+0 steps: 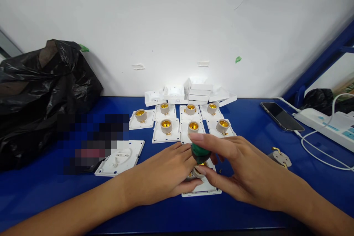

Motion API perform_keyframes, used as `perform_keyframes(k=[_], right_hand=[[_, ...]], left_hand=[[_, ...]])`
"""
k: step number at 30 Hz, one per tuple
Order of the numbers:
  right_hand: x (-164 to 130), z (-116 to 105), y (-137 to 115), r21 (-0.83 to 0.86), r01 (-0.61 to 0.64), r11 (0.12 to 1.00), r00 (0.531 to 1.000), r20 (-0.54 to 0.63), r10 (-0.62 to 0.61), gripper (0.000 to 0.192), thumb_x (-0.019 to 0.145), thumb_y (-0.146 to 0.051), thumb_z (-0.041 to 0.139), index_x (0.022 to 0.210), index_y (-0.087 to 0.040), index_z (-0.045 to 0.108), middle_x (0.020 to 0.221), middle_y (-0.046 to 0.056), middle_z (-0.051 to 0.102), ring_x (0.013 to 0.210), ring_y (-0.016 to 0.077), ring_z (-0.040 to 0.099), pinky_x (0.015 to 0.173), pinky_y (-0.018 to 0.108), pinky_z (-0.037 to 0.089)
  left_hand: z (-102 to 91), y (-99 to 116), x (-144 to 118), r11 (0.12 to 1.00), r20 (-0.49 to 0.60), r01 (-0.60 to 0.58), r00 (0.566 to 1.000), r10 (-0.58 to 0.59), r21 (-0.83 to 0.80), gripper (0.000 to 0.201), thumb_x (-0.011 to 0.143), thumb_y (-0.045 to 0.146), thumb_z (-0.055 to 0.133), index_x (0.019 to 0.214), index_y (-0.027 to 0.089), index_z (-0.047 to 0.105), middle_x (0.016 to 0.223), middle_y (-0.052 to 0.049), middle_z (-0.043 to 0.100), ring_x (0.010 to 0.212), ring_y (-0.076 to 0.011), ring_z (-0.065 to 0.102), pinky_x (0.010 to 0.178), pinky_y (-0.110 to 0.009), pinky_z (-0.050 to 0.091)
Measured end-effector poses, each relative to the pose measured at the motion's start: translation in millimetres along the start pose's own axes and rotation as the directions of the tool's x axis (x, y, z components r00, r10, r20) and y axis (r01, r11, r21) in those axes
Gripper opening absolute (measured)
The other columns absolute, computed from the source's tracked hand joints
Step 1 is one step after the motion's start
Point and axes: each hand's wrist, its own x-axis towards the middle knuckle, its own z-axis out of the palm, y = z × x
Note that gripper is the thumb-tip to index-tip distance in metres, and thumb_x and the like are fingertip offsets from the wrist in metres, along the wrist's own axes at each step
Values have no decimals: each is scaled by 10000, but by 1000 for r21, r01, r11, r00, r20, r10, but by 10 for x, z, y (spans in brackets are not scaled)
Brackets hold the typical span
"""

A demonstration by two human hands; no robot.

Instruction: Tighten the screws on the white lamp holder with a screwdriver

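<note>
In front of me my right hand (243, 167) is closed around the green handle of a screwdriver (199, 153), which points down over a lamp socket (198, 172). Its shaft and tip are hidden. My left hand (163, 171) grips that socket from the left, its thumb low against the side and its fingers partly hidden behind the handle. Under the socket lies a square white plastic plate (203, 191). Right of my right hand, a loose ceramic socket (280, 158) with brass terminals lies on its face.
Behind my hands stand several plates with brass-lined sockets (166, 126), with white box covers (198, 90) stacked at the wall. A bare plate (121, 156) lies left. A black bag (47, 92), a phone (282, 116) and a power strip (326, 125) with cables flank the blue table (155, 217).
</note>
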Motion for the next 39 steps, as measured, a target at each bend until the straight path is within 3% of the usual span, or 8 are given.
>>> perform_keyframes(k=[8, 12, 14, 18, 22, 26, 33, 39], right_hand=[[-5, 12, 13, 4, 11, 1000, 1000, -8, -11, 598, 1057, -241, 504, 1581, -356, 240, 1000, -29, 740, 775, 152, 708, 708, 297, 537], [-6, 37, 41, 10, 24, 1000, 1000, -20, -24, 582, 1062, -254, 505, 1578, -341, 250, 935, -40, 727, 742, 150, 695, 685, 298, 523], [4, 55, 80, 15, 43, 999, 998, -38, -43, 547, 1067, -271, 502, 1564, -309, 276, 938, -31, 728, 718, 143, 682, 680, 292, 521], [85, 49, 188, -28, 119, 992, 991, -51, -120, 436, 1091, -336, 443, 1502, -225, 348, 962, 18, 736, 725, 146, 679, 678, 296, 531], [193, -3, 270, -153, 246, 957, 966, -42, -255, 406, 1106, -403, 343, 1442, -183, 404, 863, 26, 701, 682, 175, 653, 576, 316, 491], [210, 61, 316, -157, 270, 950, 936, -189, -297, 378, 1082, -369, 387, 1408, -181, 432, 820, 16, 672, 633, 168, 610, 522, 308, 462], [108, 391, 288, 170, 337, 926, 828, -522, -206, 728, 866, -102, 605, 1552, -207, 386, 731, -10, 619, 635, 206, 606, 492, 324, 517], [22, 386, 224, 169, 305, 937, 862, -468, -196, 837, 814, -48, 595, 1593, -226, 346, 889, 60, 684, 744, 222, 644, 518, 348, 558]], left_hand=[[-2, -7, 8, 1000, -8, -24, 1000, 24, -4, 238, 999, 242, 611, 1231, 191, 586, 1251, -97, 695, 1184, -292, 660, 1038, -426, 509], [2, -12, 24, 1000, -25, -22, 999, 22, 2, 80, 984, 270, 625, 1008, 194, 615, 1172, -90, 705, 1126, -303, 669, 1011, -448, 515], [12, -15, 35, 1000, -18, -10, 1000, 10, 14, 120, 978, 304, 637, 922, 202, 608, 1085, -75, 709, 1061, -298, 678, 958, -436, 530], [42, -13, 47, 1000, 11, 25, 1000, -25, -1, 87, 982, 287, 645, 964, 204, 623, 1024, -53, 698, 937, -252, 681, 872, -387, 537], [78, 0, 33, 999, -52, 16, 999, -18, -43, 84, 986, 293, 639, 990, 216, 605, 1033, -42, 699, 949, -245, 673, 963, -425, 518], [103, 17, 16, 999, -85, 48, 995, -49, -16, 135, 975, 307, 670, 1018, 210, 587, 1091, -58, 693, 1043, -275, 663, 1034, -483, 499], [111, -4, -34, 998, -117, 33, 993, -28, 45, 290, 1044, 399, 571, 1257, 202, 565, 1182, -83, 687, 1177, -285, 638, 1113, -497, 459], [97, -13, -45, 998, -120, 32, 992, -25, 55, 320, 1078, 450, 486, 1242, 191, 580, 1145, -87, 700, 1120, -284, 652, 1082, -493, 473]])
